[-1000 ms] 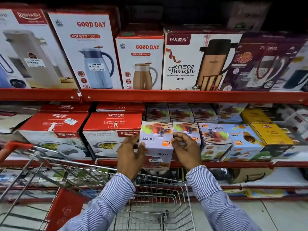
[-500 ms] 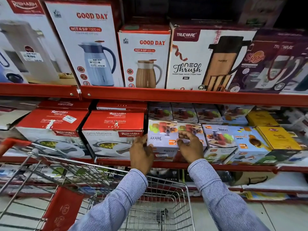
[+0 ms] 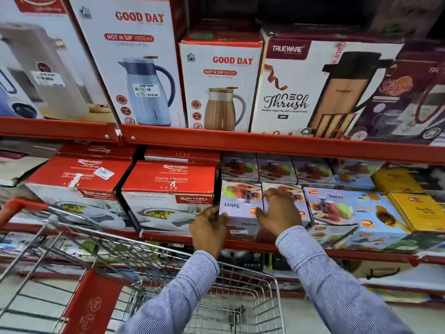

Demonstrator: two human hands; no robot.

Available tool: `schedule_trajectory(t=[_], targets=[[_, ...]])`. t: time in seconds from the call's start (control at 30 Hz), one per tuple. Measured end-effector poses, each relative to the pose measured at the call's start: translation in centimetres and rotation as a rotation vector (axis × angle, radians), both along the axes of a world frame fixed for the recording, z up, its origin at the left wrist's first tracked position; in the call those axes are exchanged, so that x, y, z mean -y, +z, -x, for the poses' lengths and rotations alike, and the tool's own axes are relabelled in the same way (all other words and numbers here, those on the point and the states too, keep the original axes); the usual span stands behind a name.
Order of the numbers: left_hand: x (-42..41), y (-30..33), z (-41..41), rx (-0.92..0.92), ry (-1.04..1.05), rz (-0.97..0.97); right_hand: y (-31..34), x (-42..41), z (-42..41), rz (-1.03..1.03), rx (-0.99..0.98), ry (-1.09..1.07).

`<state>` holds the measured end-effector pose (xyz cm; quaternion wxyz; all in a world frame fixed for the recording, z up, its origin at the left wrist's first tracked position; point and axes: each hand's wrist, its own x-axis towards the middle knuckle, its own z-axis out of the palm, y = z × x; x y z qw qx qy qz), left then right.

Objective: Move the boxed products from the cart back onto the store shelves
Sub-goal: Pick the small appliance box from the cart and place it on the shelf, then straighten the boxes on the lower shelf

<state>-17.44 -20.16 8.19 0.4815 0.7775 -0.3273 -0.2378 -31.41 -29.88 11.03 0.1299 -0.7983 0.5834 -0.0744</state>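
A lilac juicer box [image 3: 240,203] sits at the front of the middle red shelf [image 3: 313,251], between a red Rishabh casserole box [image 3: 168,186] and another juicer box [image 3: 330,208]. My left hand [image 3: 208,229] grips its lower left corner. My right hand [image 3: 279,210] presses its right side, fingers spread over the top edge. Both striped sleeves reach over the wire cart [image 3: 240,297], whose visible basket holds no box.
The upper shelf [image 3: 216,138] carries tall flask boxes, close above the juicer rows. More juicer boxes [image 3: 277,167] stand behind. Yellow boxes [image 3: 414,210] lie to the right. The cart's red handle [image 3: 14,208] sticks out at left.
Both hands have pushed the juicer box from the air in front of the shelf into the gap on the shelf. The camera has moved closer.
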Motion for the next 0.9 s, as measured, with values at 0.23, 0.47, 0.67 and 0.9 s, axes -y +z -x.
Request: schedule_trajectory(t=[0.23, 0.47, 0.67, 0.9], targets=[[0.2, -0.4, 0.0, -0.076, 0.085, 0.018, 1.3, 3.6, -0.8, -0.071, -0.269, 0.360], [-0.1, -1.1, 0.1, -0.045, 0.081, 0.016, 1.5, 4.8, -1.0, -0.026, -0.360, 0.445], [-0.4, -1.0, 0.0, -0.036, 0.047, -0.008, 1.2, 4.5, -1.2, 0.025, -0.375, 0.445], [-1.8, -0.1, -1.3, -0.081, 0.002, 0.023, 1.5, 2.9, -1.3, 0.005, -0.336, 0.366]])
